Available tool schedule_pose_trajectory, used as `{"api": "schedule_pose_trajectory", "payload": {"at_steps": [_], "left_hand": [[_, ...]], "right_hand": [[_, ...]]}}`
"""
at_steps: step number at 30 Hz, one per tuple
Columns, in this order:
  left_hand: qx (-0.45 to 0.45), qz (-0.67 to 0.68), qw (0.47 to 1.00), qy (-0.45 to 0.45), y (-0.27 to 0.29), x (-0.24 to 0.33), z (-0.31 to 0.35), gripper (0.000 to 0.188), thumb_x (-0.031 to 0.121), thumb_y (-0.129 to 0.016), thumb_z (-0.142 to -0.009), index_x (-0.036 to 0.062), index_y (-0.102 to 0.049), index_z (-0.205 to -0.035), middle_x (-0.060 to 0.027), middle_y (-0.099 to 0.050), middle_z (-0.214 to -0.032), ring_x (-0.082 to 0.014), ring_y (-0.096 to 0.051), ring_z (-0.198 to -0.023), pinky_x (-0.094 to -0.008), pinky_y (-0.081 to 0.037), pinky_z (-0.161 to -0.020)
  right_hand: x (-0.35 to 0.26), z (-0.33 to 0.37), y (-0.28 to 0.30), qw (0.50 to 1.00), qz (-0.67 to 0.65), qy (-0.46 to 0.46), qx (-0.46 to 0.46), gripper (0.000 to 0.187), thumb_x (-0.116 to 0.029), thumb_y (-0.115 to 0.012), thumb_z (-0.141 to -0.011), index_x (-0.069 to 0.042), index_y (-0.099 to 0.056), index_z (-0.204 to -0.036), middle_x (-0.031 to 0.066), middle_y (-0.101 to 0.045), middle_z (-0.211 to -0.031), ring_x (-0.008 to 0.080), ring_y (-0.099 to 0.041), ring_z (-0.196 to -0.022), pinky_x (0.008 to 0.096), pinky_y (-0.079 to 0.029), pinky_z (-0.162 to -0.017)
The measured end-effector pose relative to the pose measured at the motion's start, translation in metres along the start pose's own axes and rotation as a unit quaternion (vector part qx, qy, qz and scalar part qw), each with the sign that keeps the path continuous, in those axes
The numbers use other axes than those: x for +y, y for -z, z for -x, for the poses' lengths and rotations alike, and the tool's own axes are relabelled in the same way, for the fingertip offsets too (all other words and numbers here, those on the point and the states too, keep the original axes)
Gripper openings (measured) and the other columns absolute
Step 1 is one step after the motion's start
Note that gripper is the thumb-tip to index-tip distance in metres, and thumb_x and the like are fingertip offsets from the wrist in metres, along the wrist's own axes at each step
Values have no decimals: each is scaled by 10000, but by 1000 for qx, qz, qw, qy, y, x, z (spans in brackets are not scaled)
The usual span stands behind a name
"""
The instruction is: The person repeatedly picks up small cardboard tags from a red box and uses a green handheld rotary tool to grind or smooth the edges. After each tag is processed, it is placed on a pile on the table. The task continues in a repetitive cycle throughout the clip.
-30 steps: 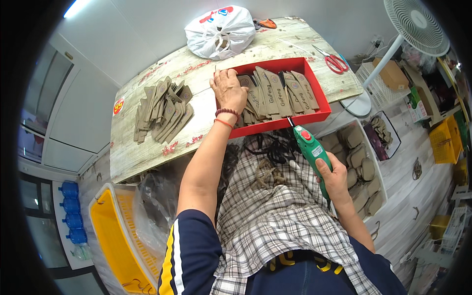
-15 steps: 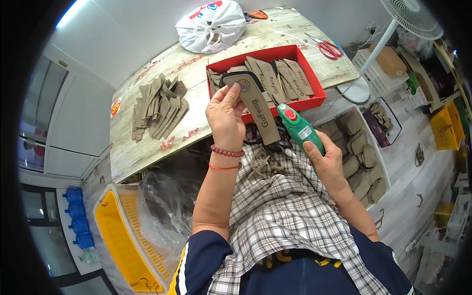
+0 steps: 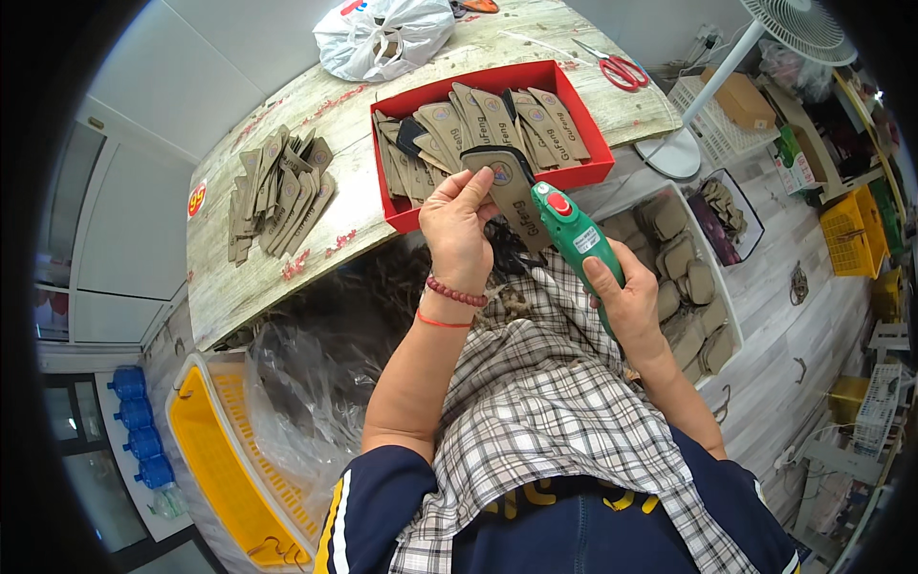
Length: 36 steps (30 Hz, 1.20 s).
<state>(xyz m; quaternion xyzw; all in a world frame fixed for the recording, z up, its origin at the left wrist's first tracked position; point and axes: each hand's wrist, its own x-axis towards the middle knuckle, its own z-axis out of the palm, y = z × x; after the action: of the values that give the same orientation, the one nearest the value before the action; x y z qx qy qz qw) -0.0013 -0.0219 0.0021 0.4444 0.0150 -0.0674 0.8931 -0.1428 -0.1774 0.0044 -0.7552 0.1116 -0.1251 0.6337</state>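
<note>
My left hand [image 3: 457, 220] pinches the rounded top of a beige fabric piece [image 3: 512, 196] with a dark edge and a small printed emblem. My right hand [image 3: 626, 298] is wrapped round a green handheld power cutter [image 3: 577, 234] with a red button. The cutter's head is at the fabric piece's right edge; its blade and whether it touches cannot be made out. Just beyond my left hand, a red box [image 3: 589, 172] holds many similar beige pieces. Another pile of beige pieces [image 3: 277, 196] lies on the table to the left.
On the worn, pale table [image 3: 349, 206] are a white plastic bag [image 3: 382, 43] and red-handled scissors [image 3: 622, 72]. A white bin of beige pads [image 3: 681, 263] stands at right, near a fan [image 3: 674, 158]. A yellow basket [image 3: 215, 454] and clear plastic sheeting [image 3: 306, 392] are at lower left.
The fabric piece and the cutter have come closer together, with the cutter's head now at the piece's edge. The fabric is tilted more. The table and box have shifted up and left in view.
</note>
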Motion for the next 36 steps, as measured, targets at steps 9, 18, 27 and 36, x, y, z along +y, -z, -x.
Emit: {"api": "schedule_pose_trajectory", "payload": {"at_steps": [9,18,27,36], "left_hand": [[-20,-98,995,-30,4,6,8,45,22,-682,-854,-2,-674,-892,-48,-697,-803,-91,-637,-672,-215,-506,-596],[-65,-211,970,-97,9,26,-5,132,52,-678,-873,-54,-690,-952,-17,-674,-821,-52,-580,-725,-197,-466,-649],[-130,-294,941,-110,14,27,-4,125,58,-680,-860,-48,-695,-923,2,-642,-784,-54,-546,-731,-212,-443,-661],[-218,-442,860,-136,15,44,-11,120,70,-658,-856,-39,-678,-903,-44,-597,-759,-98,-549,-697,-234,-431,-636]], "right_hand": [[-7,-1,1,1000,-18,-5,-6,457,-392,-660,-902,7,-618,-1120,-16,-545,-680,48,-477,-566,222,-399,-511],[-6,0,1,999,-8,0,-31,485,-413,-660,-900,9,-616,-1136,-22,-529,-666,43,-461,-578,222,-383,-515],[-7,-2,-1,999,-18,1,-29,491,-413,-664,-896,11,-615,-1138,-16,-539,-669,46,-472,-577,223,-392,-515],[-9,-5,3,999,-33,-4,-38,471,-405,-674,-890,5,-614,-1116,-20,-548,-690,43,-472,-573,214,-397,-511]]}}
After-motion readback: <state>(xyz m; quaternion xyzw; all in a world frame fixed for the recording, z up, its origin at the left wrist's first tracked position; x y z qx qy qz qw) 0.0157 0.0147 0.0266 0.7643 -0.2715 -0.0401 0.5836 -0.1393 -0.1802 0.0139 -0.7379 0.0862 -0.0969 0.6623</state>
